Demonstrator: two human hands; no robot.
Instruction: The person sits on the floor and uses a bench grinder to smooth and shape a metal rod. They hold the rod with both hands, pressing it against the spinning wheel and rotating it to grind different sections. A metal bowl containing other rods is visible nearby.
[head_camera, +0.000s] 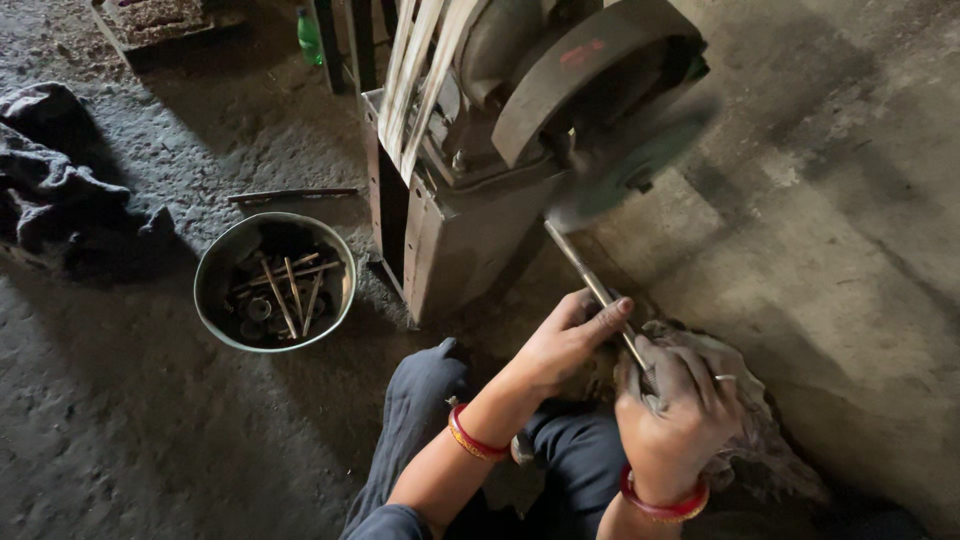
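Both my hands, left hand (570, 340) and right hand (680, 405), grip the rod (590, 280) against the spinning wheel (630, 165); slack fingers could let it kick.

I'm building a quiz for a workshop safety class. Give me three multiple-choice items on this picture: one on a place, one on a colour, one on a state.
1. Where is the round metal bowl of rods?
A. On the floor to the left of the grinding machine
B. On top of the machine
C. In the person's lap

2. What colour are the bangles on both wrists?
A. Blue
B. Red
C. White

3. What is the state of the metal rod?
A. Lying loose on the floor
B. Resting in the bowl
C. Held by both hands with its tip at the green wheel

Answers:
1 A, the bowl sits on the floor left of the machine's base.
2 B, red bands show on each wrist.
3 C, the left hand and the right hand grip the rod, and its far end meets the blurred wheel.
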